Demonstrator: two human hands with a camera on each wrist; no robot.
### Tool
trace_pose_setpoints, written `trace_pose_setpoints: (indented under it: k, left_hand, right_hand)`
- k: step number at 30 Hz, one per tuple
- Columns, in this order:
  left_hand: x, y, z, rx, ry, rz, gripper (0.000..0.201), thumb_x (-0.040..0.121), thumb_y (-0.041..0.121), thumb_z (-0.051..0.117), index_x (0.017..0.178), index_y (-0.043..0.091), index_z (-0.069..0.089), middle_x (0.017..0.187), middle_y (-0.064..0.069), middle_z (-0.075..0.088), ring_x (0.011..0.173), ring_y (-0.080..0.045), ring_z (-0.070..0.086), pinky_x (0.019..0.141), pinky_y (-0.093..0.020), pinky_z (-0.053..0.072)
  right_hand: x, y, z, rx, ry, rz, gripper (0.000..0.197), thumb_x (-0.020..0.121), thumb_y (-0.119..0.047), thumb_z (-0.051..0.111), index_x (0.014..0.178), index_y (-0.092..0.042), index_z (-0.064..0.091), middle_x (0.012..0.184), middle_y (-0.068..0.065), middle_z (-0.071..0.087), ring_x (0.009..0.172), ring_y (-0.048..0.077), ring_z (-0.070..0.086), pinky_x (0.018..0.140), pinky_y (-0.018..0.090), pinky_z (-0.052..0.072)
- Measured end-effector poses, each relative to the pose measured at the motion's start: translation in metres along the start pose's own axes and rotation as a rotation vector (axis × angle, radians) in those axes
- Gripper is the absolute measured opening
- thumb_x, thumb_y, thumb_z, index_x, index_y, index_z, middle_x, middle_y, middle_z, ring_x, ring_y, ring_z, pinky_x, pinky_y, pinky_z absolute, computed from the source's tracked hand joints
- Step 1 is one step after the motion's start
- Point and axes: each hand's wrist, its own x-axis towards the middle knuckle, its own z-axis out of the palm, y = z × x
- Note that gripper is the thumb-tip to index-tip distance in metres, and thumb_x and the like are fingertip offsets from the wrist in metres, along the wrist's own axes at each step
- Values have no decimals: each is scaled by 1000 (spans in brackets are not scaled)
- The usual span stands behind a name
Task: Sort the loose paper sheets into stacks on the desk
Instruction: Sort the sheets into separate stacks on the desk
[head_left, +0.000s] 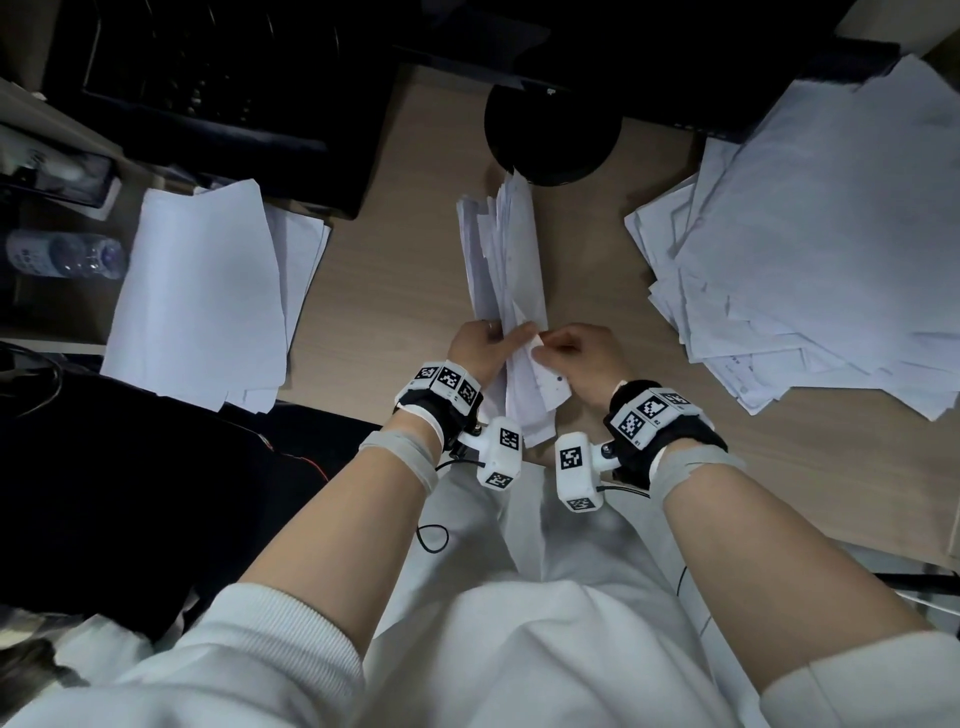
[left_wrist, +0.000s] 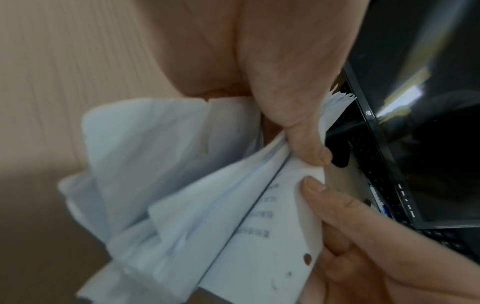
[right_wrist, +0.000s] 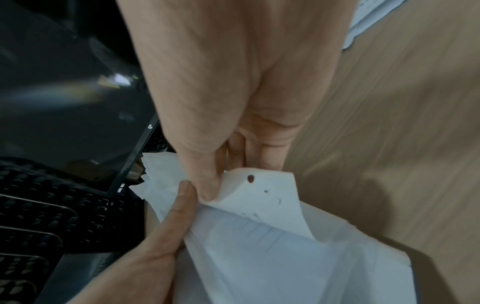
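A bundle of white paper sheets (head_left: 506, 270) stands on edge above the middle of the wooden desk (head_left: 395, 270). My left hand (head_left: 480, 345) grips the bundle (left_wrist: 161, 185) from its left side, thumb across the sheets. My right hand (head_left: 569, 348) pinches the corner of one punched sheet (right_wrist: 262, 193) between thumb and fingers and peels it off the bundle (right_wrist: 298, 263). That same sheet (left_wrist: 262, 246) shows printed lines in the left wrist view. A neat stack (head_left: 208, 296) lies at the left, a large loose pile (head_left: 810, 249) at the right.
A black round monitor base (head_left: 553, 135) stands just behind the bundle. A dark monitor (left_wrist: 428, 123) and black keyboard (right_wrist: 39, 205) lie at the back left. A plastic water bottle (head_left: 65, 254) sits at the far left. A dark bag (head_left: 130, 483) lies beside my lap.
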Motion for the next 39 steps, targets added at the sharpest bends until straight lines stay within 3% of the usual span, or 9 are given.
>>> trace_pose_setpoints:
  k: [6,10,12,18,22,25,30,36,39]
  left_hand:
    - [3,-8,4,46,79,-44,28,92,24,67,98,-3,70,97,-16,70,83,-24,62,66,-24,40]
    - [-2,-8,0,-37,159,-70,25,91,17,67,99,-7,69,101,-21,71,90,-32,68,77,-39,56]
    - [-6,-9,-6,-68,165,-70,26,90,17,68,99,-7,70,99,-22,72,93,-34,69,84,-44,57]
    - [-30,-20,-51,-116,246,-130,27,92,20,66,108,-2,67,98,-11,67,88,-26,65,72,-29,52]
    - [-47,-43,-105,-158,480,-236,20,90,25,59,94,7,65,83,-6,66,72,-19,63,58,-20,48]
    - [-53,-63,-137,-201,606,-274,25,75,36,59,71,12,63,64,-1,64,68,-28,68,63,-34,58]
    - [-52,-80,-160,-220,512,-234,19,81,28,67,75,10,68,68,-3,67,65,-22,68,52,-24,48]
    - [-37,-89,-172,-137,363,-195,24,83,31,69,80,8,67,74,-3,68,72,-21,69,56,-24,51]
    - [-30,-84,-171,-82,296,-147,30,82,36,73,72,10,63,71,-2,67,66,-17,65,56,-27,52]
  right_hand:
    - [5,8,-8,-40,128,134,9,91,-13,47,94,-6,51,78,4,56,69,22,56,62,30,42]
    - [-4,14,-26,-118,255,265,28,91,-18,43,113,-7,57,99,9,63,87,31,60,72,32,44]
    - [-7,8,-32,-119,200,214,19,92,-17,49,102,-8,63,96,7,67,87,29,64,74,32,50]
    - [12,-17,-3,-174,143,148,33,88,-32,58,88,0,67,89,21,70,84,37,68,79,47,56]
    - [24,-27,29,-222,174,208,23,89,-27,56,83,-8,66,86,14,68,83,33,66,76,39,52]
    - [34,-28,62,-265,110,253,33,90,-31,55,106,-5,68,105,14,70,96,34,68,88,43,55]
    - [39,-43,127,-327,-49,333,36,99,-23,46,125,0,58,120,15,64,109,36,62,85,35,48]
    - [43,-45,157,-322,-97,370,33,102,-16,42,119,8,57,117,24,63,91,33,58,74,32,40]
    - [45,-41,156,-333,-114,373,21,101,-16,40,100,-4,58,112,26,59,89,27,51,80,37,45]
